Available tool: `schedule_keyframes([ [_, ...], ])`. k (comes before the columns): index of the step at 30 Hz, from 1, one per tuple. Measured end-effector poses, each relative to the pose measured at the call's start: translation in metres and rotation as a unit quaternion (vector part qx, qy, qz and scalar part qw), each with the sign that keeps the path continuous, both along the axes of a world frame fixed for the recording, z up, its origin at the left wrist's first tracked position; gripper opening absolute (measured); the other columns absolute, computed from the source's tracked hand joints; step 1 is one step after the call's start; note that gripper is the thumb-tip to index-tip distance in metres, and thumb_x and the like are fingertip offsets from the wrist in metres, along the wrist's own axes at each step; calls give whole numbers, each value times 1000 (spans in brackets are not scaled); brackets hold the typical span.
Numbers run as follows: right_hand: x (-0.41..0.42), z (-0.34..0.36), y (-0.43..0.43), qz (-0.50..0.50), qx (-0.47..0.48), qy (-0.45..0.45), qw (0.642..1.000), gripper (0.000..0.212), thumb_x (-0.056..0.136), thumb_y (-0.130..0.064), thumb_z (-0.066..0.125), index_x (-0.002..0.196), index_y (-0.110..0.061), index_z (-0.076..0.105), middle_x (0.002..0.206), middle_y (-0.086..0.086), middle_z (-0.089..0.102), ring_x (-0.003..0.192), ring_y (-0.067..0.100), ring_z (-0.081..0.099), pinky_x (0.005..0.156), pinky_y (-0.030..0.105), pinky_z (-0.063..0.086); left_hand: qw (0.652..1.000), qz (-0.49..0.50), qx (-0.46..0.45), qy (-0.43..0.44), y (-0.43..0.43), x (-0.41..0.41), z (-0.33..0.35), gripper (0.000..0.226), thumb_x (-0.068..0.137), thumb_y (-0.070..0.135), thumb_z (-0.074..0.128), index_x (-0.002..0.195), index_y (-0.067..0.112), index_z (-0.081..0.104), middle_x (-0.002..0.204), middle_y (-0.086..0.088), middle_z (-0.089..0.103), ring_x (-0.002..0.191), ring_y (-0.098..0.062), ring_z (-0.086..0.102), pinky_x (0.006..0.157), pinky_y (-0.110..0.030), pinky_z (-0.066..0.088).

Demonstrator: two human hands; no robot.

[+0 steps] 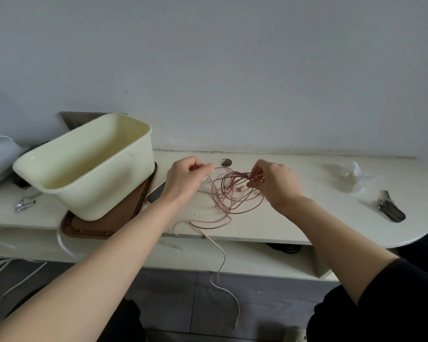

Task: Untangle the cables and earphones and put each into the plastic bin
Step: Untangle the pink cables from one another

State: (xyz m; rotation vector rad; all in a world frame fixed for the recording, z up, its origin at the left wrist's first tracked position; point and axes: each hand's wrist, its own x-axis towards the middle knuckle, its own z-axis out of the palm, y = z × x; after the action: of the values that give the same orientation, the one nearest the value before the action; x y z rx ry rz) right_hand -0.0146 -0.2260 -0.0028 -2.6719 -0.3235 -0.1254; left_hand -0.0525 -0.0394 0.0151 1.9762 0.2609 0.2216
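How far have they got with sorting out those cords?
Early days. Done: nothing that shows; the visible inside of the plastic bin holds no cord. In hand: the left hand pinches one strand and the right hand grips loops of the pink tangle on the table. Left: freeing the earphones and the pale cable hanging over the edge, then binning each.

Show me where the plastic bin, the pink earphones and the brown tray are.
plastic bin (104, 193), head view, front outer wall.
pink earphones (241, 189), head view, the earbud amid the tangle.
brown tray (89, 231), head view, near rim below the bin.
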Motion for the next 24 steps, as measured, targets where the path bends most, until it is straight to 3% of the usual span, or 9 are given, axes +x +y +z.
schedule_keyframes([
  [4,-4,6,0,15,20,-6,1000,17,83,-25,69,97,-19,61,100,-2,69,94,21,61,68,27,39,990,-63,78,95,4,-4,-9,24,87,28,63,69,13,55,59,4,50,59,-14,46,61,-25,37],
  [8,-10,10,5,34,36,-5,999,18,83,-25,69,99,-20,62,101,-4,69,95,19,61,75,30,45,980,-122,57,146,-2,-8,-14,13,92,26,56,83,16,54,68,3,66,58,-15,61,78,-31,46],
  [13,-15,10,11,62,39,1,997,20,84,-27,68,102,-19,61,104,-4,68,98,19,60,76,30,44,967,-145,-93,190,-13,-12,-8,19,99,25,41,100,8,50,74,-9,71,56,-22,62,76,-31,49],
  [20,-19,11,16,126,87,17,988,16,85,-16,67,99,-15,60,99,0,70,96,20,64,82,38,50,977,-142,-14,156,-17,-12,-7,25,97,32,48,98,14,65,75,1,53,62,-12,49,63,-19,41],
  [24,-20,13,15,156,100,29,982,15,84,-10,67,95,-10,58,95,4,69,93,19,63,79,28,46,981,-144,-6,132,-17,-10,-10,13,94,22,54,88,15,63,75,-2,51,66,-14,48,69,-24,43],
])
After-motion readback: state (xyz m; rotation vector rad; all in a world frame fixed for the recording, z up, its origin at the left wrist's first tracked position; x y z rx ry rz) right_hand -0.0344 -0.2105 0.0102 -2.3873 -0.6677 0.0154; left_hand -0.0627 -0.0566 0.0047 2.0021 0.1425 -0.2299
